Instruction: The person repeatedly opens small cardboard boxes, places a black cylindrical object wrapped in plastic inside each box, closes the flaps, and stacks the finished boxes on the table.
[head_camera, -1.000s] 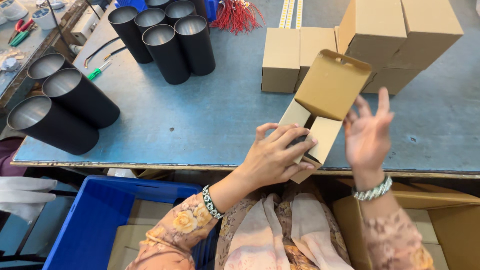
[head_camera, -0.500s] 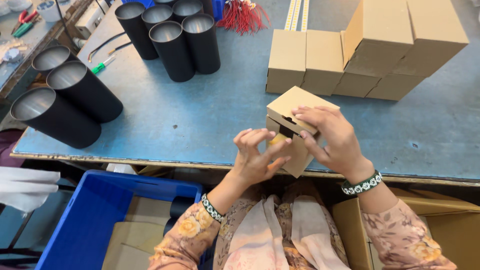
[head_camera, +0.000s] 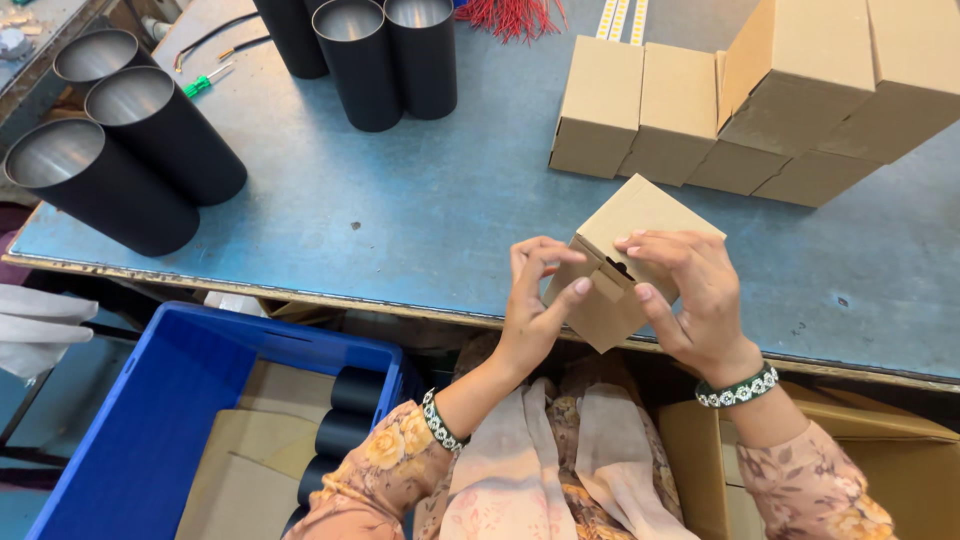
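A small brown cardboard box (head_camera: 632, 218) is held tilted over the near edge of the blue-grey table (head_camera: 400, 210). My right hand (head_camera: 690, 295) grips its right side, fingers laid across the closed lid. My left hand (head_camera: 535, 300) touches the box's left face, the thumb and fingertips pressing at the lid's tuck flap. A dark object shows through the small gap at the flap.
Closed brown boxes (head_camera: 740, 90) are stacked at the back right. Black cylinders lie at the left (head_camera: 130, 150) and stand at the back (head_camera: 370, 55). A blue crate (head_camera: 150, 420) with cardboard and black cylinders sits below left; an open carton (head_camera: 880, 450) below right.
The box's lid, open a second ago, has been folded down and closed. My right hand came from open in the air onto the box. The box has been lifted and tilted.
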